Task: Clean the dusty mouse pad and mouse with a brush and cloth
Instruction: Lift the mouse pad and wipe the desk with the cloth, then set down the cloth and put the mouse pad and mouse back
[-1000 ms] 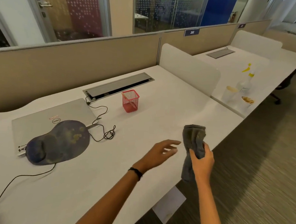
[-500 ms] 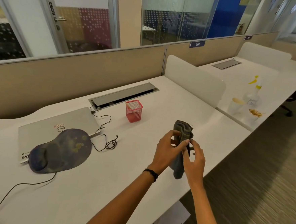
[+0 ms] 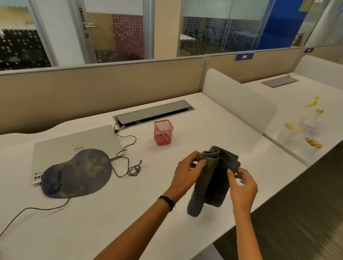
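We hold the grey cloth [image 3: 215, 185] above the white bench [image 3: 99, 222], our left grip [image 3: 185, 175] pinching its top fold between thumb and fingers and our right grip [image 3: 243, 189] pinching the other edge. The stained mouse pad [image 3: 76, 174] lies well to the left, partly on a closed laptop [image 3: 63, 148].

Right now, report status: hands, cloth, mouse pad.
Left hand and right hand pinch dark grey folded cloth. Stained blue mouse pad untouched, partly on closed silver laptop. Coiled black cable lies between.
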